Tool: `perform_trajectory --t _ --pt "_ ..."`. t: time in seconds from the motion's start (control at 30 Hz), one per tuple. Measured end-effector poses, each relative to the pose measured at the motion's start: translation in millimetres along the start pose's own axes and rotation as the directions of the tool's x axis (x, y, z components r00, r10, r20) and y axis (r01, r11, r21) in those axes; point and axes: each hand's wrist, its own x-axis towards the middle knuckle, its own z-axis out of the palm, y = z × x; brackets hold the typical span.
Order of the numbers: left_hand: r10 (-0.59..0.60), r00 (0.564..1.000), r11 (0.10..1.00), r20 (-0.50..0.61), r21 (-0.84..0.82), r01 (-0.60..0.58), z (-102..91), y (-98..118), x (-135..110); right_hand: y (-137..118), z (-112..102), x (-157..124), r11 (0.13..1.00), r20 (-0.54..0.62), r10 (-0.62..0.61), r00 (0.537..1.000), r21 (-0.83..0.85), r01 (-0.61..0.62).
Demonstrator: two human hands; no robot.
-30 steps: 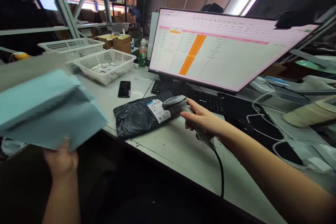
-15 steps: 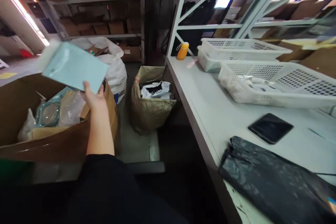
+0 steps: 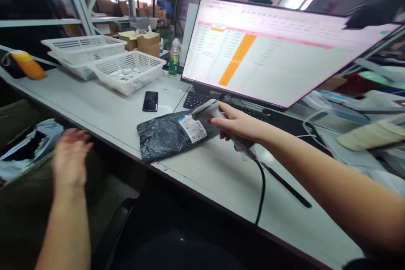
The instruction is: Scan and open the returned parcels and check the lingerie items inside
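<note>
My right hand [image 3: 232, 122] is wrapped round a barcode scanner [image 3: 207, 110] with a black cord, held over the table. The scanner's head points at a white shipping label [image 3: 193, 128] on a black plastic mailer bag [image 3: 163, 137] that lies flat near the table's front edge. Off the table's left front edge, my left hand [image 3: 71, 156] is slightly blurred, its fingers apart and nothing in it. It is nearest to a sack [image 3: 41, 168] holding white and black packages.
White baskets [image 3: 126, 74] stand at the back left of the table [image 3: 202, 185], near an orange bottle [image 3: 28, 65]. A phone [image 3: 150, 101], a keyboard [image 3: 196, 99] and a large monitor [image 3: 253, 55] lie beyond the mailer. A green-labelled bottle [image 3: 174, 57] stands left of the monitor.
The view has swung right from the boxes to the monitor. My left hand no longer holds the flat light-blue packet. My right hand with the scanner has come into view.
</note>
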Motion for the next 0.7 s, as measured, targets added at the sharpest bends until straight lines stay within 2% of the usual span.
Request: perform_trajectory --t 0.03,0.1,0.13,0.2,0.33,0.43,0.57,0.7 --pt "-0.084 0.988 0.996 0.131 0.029 0.081 40.2 -3 3 -5 0 0 1.0 0.006 0.008 1.0 -0.009 -0.008" --pt "-0.128 0.95 0.991 0.284 0.061 0.116 102.7 -6 4 -9 1 -1 0.999 0.021 0.017 1.0 -0.033 -0.016" --pt "-0.133 0.936 0.989 0.326 0.11 0.102 123.6 -7 3 -10 1 -2 0.999 0.027 0.015 1.0 -0.047 -0.013" --pt "-0.117 0.931 0.975 0.344 0.22 0.041 146.5 -10 1 -10 2 -4 0.998 0.035 0.007 0.999 -0.066 -0.005" --pt "-0.102 0.945 0.943 0.312 0.334 -0.009 150.7 -12 -1 -6 -1 -12 0.999 0.024 0.002 1.0 -0.035 -0.002" --pt "-0.098 0.943 0.92 0.319 0.389 -0.036 149.0 -11 -1 19 -4 -26 0.999 -0.036 -0.018 0.999 0.034 0.019" --pt "-0.124 0.938 0.891 0.322 0.453 -0.038 151.2 -14 -3 93 7 -50 0.995 -0.233 0.078 0.969 0.076 -0.062" --pt "-0.135 0.929 0.961 0.345 0.274 0.038 150.4 -21 -4 166 18 -65 0.972 -0.308 0.232 0.923 0.046 -0.229"
